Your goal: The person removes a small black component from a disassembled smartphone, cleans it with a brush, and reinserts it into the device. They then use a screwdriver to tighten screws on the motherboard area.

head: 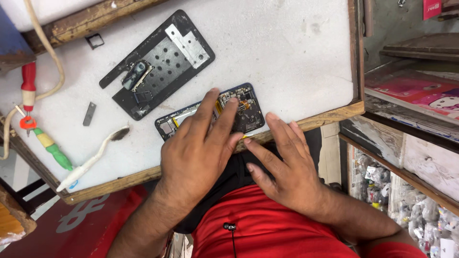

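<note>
From the head view, we saw the left hand (198,153) lying flat over an opened phone (244,112) at the near edge of the white tabletop (287,48). Its fingers (206,107) were stretched out and pressed on the phone's exposed inside, holding nothing. The phone lay slanted, its right end with circuit board and orange flex strips uncovered, its left end showing past the wrist side of the fingers.

The right hand (287,167) rested just right of the left, palm down and spread, fingertips at the wooden rim of the tabletop near the phone's right end; we could not tell whether they touched the phone. It gripped nothing.

Farther away and to the left lay a black back panel (162,64) with a metal plate and a camera part, well apart from the phone. At the left, a white brush (91,160) lay near the rim, with a green-handled tool (52,148) beside it, a red-handled tool (27,83) farther off, and a small grey strip (89,113) between brush and panel.
</note>
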